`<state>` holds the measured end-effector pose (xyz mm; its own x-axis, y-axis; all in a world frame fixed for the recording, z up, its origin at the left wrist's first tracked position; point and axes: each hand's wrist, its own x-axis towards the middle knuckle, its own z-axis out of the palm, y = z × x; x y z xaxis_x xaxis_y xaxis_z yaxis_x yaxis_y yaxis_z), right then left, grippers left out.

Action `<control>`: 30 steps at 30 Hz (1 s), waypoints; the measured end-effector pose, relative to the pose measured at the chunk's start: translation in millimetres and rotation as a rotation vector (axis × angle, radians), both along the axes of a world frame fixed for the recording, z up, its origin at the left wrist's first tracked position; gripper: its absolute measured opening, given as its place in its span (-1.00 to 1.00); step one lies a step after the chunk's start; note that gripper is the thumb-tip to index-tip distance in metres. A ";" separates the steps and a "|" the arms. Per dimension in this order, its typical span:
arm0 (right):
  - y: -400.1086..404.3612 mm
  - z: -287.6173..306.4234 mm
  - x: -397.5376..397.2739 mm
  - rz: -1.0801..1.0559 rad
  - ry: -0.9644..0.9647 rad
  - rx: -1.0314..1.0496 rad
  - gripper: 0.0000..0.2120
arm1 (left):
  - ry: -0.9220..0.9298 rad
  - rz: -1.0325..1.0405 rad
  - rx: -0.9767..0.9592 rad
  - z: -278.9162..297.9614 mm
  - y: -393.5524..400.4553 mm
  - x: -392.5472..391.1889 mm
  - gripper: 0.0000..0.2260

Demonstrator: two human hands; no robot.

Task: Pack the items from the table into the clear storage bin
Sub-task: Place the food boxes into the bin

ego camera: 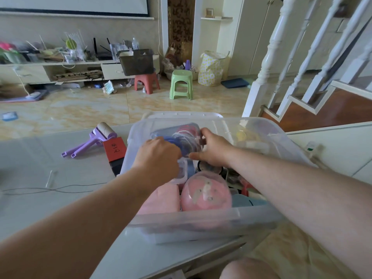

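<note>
Your two hands hold a clear flat case (177,137) inside the clear storage bin (201,220). The case lies tilted, its long axis running from the near left up to the far right, with blue, pink and white contents showing through its lid; what they are is hard to tell through the plastic.

Your left hand (159,156) curls over the near left end of the case, its grip closed on that edge. Your right hand (213,148) takes the far right end, thumb underneath towards you and fingers wrapped over the top edge, so that grip is closed on the case too.

The bin stands on the pale worktop (50,208), its long side running away from you. Inside it, near you, lie a pink round lidded container (205,194) and, touching it on the left, a pink folded cloth (161,200). A small clear box (182,172) sits just under your left wrist. The far right corner holds pale yellowish things, blurred by the wall.

Outside the bin, on the worktop to its left, a purple lint roller (94,140) lies with its handle pointing towards the near left, beside a red box (114,149) that touches the bin wall. A thin wire (50,189) trails across the worktop.
</note>
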<state>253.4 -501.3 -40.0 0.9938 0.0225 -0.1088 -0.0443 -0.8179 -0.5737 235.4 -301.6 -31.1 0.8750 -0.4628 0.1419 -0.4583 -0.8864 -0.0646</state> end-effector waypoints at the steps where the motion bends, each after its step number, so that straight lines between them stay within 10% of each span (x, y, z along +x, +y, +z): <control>1: 3.6 -0.5 -0.8 0.024 0.036 -0.144 -0.37 | -0.024 0.024 -0.033 1.7 1.3 -1.1 -0.72; 8: 5.0 7.3 -8.4 -0.046 -0.059 0.053 -0.30 | 0.035 0.009 -0.177 -4.9 1.8 4.0 -0.32; 17: -4.2 40.0 -28.6 0.128 0.037 -0.254 -0.15 | 0.097 -0.027 0.053 30.5 24.1 -4.4 -0.38; 23: 64.2 83.8 -64.1 0.266 -0.215 -0.293 -0.33 | -0.015 0.014 -0.259 61.1 131.8 -46.9 -0.48; 30: 199.1 108.6 -101.9 0.498 -0.317 -0.243 -0.47 | 0.079 0.341 -0.178 49.4 315.0 -134.6 -0.51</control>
<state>151.5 -302.2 68.6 0.8555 0.5014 0.1288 0.5159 -0.8052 -0.2923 100.7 13.4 18.3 0.9858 -0.1182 0.1195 -0.1334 -0.9828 0.1281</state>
